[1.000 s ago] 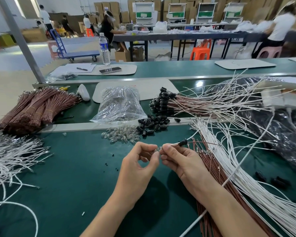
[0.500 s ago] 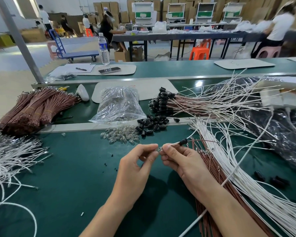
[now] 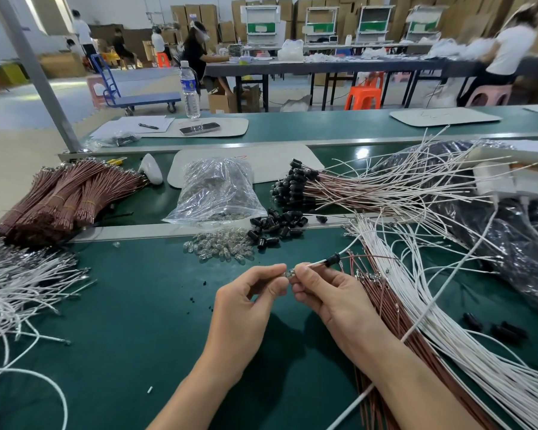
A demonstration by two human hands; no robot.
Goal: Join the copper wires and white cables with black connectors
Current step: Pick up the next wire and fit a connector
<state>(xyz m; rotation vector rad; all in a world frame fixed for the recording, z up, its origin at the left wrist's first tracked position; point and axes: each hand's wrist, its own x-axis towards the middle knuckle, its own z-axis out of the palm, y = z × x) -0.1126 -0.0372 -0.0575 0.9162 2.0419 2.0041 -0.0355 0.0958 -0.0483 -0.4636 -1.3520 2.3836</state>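
Bag (image 3: 217,184) of bulbs (image 3: 221,216) — black connectors (image 3: 275,226) beside

Factory assembly floor: green workbenches (image 3: 121,305), bundled copper wires (image 3: 66,197), stacked cartons (image 3: 196,17), seated workers (image 3: 196,54).

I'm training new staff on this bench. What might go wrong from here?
The small part pinched between left hand and right hand may slip and get lost. The black connector sits back along the white cable; it might slide farther. The right forearm lies over loose cables, so could tangle them.
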